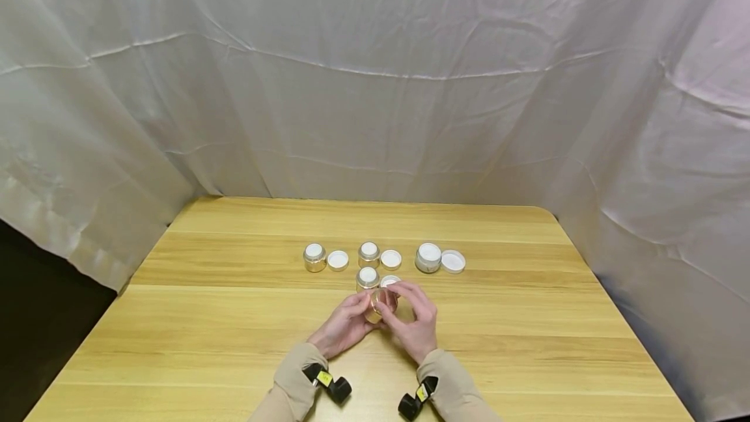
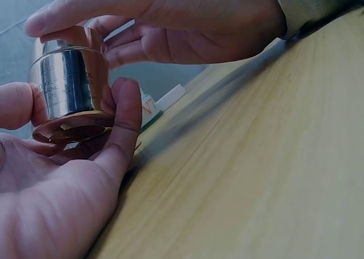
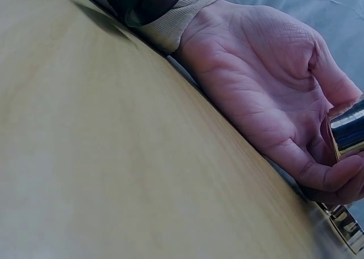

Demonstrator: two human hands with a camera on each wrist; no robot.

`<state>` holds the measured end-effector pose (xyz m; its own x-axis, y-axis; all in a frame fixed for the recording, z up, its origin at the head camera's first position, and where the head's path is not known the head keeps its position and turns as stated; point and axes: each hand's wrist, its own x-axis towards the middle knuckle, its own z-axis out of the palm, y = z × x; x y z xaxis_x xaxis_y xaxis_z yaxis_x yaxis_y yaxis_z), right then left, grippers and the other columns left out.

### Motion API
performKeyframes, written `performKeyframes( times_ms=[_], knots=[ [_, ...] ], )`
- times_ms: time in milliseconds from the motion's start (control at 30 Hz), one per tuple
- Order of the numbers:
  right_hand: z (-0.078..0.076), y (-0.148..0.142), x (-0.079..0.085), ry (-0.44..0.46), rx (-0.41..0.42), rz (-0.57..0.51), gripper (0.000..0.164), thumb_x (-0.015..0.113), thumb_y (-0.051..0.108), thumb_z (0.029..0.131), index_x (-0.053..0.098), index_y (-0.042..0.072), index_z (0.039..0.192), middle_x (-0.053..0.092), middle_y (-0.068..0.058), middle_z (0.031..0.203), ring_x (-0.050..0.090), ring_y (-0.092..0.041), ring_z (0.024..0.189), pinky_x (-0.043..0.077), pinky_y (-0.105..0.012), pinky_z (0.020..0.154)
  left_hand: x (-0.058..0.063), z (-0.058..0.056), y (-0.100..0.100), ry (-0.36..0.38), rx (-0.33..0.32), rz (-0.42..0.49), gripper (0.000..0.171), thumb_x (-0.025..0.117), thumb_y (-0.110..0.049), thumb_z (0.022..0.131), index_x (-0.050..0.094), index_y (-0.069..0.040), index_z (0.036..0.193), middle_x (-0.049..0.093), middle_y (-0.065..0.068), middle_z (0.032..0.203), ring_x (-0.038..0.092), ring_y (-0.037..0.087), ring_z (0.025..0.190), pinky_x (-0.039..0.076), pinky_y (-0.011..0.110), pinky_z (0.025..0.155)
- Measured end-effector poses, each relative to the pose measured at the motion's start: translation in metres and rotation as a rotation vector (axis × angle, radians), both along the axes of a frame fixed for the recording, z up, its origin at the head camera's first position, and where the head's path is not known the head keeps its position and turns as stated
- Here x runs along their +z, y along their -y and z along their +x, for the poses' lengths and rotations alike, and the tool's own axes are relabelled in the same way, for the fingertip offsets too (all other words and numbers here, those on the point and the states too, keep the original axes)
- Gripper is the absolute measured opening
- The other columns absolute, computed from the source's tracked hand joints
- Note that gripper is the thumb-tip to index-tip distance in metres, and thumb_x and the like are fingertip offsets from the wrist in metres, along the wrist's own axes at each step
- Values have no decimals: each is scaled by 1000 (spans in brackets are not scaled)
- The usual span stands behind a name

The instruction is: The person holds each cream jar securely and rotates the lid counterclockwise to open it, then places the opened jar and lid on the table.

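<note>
Both hands meet over the near middle of the table on one shiny gold jar (image 2: 71,86). My left hand (image 1: 342,327) holds the jar's body low down, with thumb and fingers round its sides. From the other side my right hand (image 1: 418,325) grips the jar's upper end between thumb and fingers, as the left wrist view shows. The jar is raised and slightly tilted, with small printed text on its side. Just beyond the hands stands a gold jar with a white top (image 1: 368,277), and a white disc-shaped lid (image 1: 390,281) lies beside it, partly hidden by the right hand.
Farther back stand two gold jars, one on the left (image 1: 314,259) and one in the middle (image 1: 369,256), and a greyish jar (image 1: 428,259) to the right. A white lid lies right of each. Grey curtains (image 1: 375,116) surround the wooden table (image 1: 234,344).
</note>
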<state>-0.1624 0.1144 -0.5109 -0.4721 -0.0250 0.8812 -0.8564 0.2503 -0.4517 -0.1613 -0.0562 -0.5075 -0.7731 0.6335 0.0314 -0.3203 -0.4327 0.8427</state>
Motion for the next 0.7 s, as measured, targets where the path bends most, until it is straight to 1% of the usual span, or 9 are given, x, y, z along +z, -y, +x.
performKeyframes(
  times_ms=[33,67,167,267,367,433,533,633,700],
  knots=[
    [-3,-1,-5,3,15,7,36,84,-4,70,69,-10,102,69,-28,99,69,-30,92,53,-16,98,0,0,0,6,0,3,61,33,-23,110,10,13,154,48,18,147,60,10,121,52,27,104],
    [-3,-1,-6,11,31,12,38,83,-6,68,69,-11,104,69,-28,100,69,-30,94,53,-17,100,1,1,0,11,2,8,62,34,-23,110,9,13,154,49,17,147,60,10,121,51,27,104],
    [-5,-1,-9,-3,73,23,42,80,-13,64,68,-13,104,67,-30,101,68,-31,97,52,-18,103,0,0,1,18,7,21,62,34,-22,110,9,14,154,57,-4,134,60,8,120,50,25,105],
    [-5,-1,-9,-14,113,30,44,75,-19,62,67,-15,105,66,-30,102,67,-32,100,51,-19,105,0,1,0,28,15,23,60,33,-20,110,11,14,153,60,-7,130,60,7,120,50,24,105],
    [-3,-1,-8,-14,126,37,45,72,-20,62,66,-15,106,65,-31,103,66,-31,102,51,-20,106,-1,1,-1,33,20,18,58,34,-19,110,14,14,153,61,-7,128,60,7,119,50,24,105],
    [-2,0,-6,-7,110,41,45,73,-19,63,66,-15,108,65,-31,104,66,-32,103,50,-20,107,-1,0,-1,34,22,19,58,34,-19,109,14,13,153,61,-6,129,60,7,119,50,24,104],
    [-1,0,-7,17,46,30,45,76,-14,66,67,-13,110,65,-31,105,66,-32,104,49,-19,107,-1,0,-1,21,16,20,60,35,-21,110,12,14,153,59,-4,132,60,8,119,51,25,103],
    [-1,1,-5,35,-21,9,42,78,-10,67,68,-10,109,67,-27,104,67,-33,99,50,-18,105,-1,-1,-1,5,3,21,61,33,-22,110,10,14,154,56,0,136,60,9,119,52,25,102],
    [-1,1,-5,40,-36,1,39,78,-8,69,69,-9,107,68,-24,102,67,-33,95,51,-16,102,-1,-1,-1,2,-2,18,61,32,-22,110,9,13,154,55,1,138,60,9,119,52,26,101]
  ],
)
